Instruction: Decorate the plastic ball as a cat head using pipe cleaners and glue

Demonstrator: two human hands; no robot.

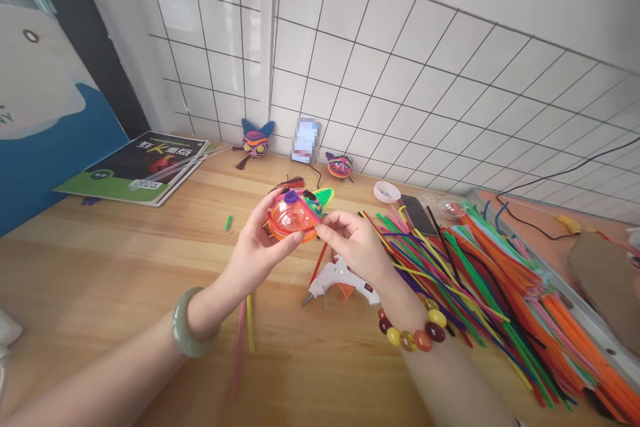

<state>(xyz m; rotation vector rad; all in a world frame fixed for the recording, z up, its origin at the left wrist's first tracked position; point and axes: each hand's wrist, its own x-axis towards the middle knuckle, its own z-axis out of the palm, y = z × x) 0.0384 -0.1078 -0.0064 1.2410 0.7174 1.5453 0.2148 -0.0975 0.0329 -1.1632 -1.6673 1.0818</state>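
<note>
A round craft piece (294, 217) with a clear dome, orange and pink edging and a green-yellow ear is held above the table. My left hand (263, 237) grips its left side and lower edge, thumb along the front. On the piece's right edge, my right hand (350, 237) pinches with thumb and forefinger at a pink strip. Below my right hand lies a white glue gun (336, 277), its nozzle pointing left. Beside it are a red stem and an orange piece, partly hidden.
Many coloured pipe cleaners (480, 280) spread over the right side. At the back are two finished crafts (256, 140), a propped phone (305, 140), a pink bowl (387, 191) and a dark phone (417, 215). Magazines (145, 167) lie at the left.
</note>
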